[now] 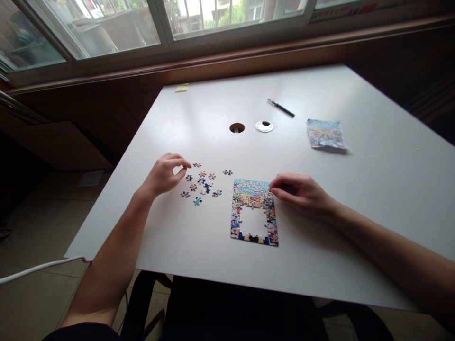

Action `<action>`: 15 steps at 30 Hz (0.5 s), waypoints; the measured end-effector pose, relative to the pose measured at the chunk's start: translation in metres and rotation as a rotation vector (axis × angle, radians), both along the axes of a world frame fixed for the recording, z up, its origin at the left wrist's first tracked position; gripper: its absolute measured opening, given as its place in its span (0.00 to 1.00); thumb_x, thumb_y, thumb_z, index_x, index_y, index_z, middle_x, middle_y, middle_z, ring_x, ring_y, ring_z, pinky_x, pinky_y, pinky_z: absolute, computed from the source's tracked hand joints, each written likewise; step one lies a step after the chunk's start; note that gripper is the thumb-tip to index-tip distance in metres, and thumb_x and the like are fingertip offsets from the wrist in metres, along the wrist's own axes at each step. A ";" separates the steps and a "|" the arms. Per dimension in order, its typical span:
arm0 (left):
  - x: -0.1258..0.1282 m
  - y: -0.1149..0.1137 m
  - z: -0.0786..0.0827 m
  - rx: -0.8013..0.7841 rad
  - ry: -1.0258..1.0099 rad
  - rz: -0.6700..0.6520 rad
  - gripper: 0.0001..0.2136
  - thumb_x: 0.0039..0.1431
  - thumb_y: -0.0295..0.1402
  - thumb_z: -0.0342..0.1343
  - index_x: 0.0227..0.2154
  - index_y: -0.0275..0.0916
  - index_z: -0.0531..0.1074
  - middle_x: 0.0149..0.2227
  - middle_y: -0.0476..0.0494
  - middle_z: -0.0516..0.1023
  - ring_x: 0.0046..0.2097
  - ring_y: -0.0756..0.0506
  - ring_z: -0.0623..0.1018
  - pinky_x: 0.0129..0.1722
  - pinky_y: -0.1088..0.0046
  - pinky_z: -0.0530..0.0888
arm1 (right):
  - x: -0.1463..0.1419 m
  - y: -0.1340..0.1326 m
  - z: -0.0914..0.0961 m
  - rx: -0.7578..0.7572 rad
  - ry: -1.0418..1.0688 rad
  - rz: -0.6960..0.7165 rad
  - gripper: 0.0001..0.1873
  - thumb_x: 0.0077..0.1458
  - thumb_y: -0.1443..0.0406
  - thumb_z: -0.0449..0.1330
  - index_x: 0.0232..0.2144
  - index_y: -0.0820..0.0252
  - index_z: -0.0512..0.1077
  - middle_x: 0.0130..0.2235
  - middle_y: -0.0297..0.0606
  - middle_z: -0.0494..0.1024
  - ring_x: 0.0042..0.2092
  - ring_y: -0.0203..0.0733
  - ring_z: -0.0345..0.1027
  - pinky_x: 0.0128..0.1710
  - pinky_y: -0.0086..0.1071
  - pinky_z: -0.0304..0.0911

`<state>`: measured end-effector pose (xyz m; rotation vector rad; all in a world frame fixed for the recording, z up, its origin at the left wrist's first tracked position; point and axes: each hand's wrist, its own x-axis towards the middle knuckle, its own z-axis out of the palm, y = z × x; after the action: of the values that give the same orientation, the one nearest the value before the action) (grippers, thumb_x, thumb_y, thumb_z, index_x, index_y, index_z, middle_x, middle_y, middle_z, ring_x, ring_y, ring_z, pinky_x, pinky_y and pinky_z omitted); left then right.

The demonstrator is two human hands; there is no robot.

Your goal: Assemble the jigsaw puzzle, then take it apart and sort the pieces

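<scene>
head view | left hand (164, 174) hovers with fingertips pinched, nothing visibly held, just beside loose pieces (202, 184) | right hand (300, 192) lies loosely curled, fingertips touching the top right corner of the puzzle (254, 211) between both hands | pieces look light, thin, easily scattered; best pinched by the edges

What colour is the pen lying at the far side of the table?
Black, with a lighter tip at one end; the pen shows in the head view.

About thirteen loose puzzle pieces (203, 183) (small, hard to count), one puzzle frame (254, 212), one pen (280, 107).
</scene>
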<state>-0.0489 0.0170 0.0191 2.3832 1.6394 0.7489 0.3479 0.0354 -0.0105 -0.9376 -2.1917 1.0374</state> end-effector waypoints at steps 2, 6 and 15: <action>0.000 0.003 -0.007 0.061 0.059 0.023 0.13 0.62 0.29 0.52 0.46 0.44 0.78 0.48 0.44 0.80 0.52 0.41 0.75 0.55 0.57 0.71 | 0.000 0.000 0.000 0.000 0.003 0.002 0.10 0.59 0.58 0.60 0.33 0.57 0.75 0.30 0.37 0.77 0.32 0.39 0.68 0.32 0.33 0.65; 0.001 0.008 -0.020 0.000 0.104 -0.085 0.17 0.65 0.26 0.49 0.50 0.47 0.76 0.56 0.47 0.77 0.59 0.42 0.72 0.59 0.57 0.67 | 0.000 0.000 0.000 -0.007 0.013 0.002 0.10 0.60 0.58 0.60 0.33 0.57 0.74 0.30 0.37 0.76 0.31 0.39 0.67 0.31 0.33 0.64; 0.000 0.008 -0.022 0.006 0.119 -0.064 0.11 0.63 0.30 0.55 0.42 0.50 0.81 0.45 0.46 0.81 0.47 0.43 0.77 0.51 0.60 0.68 | 0.001 0.001 -0.002 0.003 0.014 0.007 0.09 0.59 0.58 0.60 0.33 0.57 0.75 0.31 0.37 0.76 0.32 0.40 0.68 0.33 0.33 0.65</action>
<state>-0.0486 0.0252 -0.0030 2.5155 1.5971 0.6132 0.3489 0.0361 -0.0120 -0.9193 -2.1855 1.0411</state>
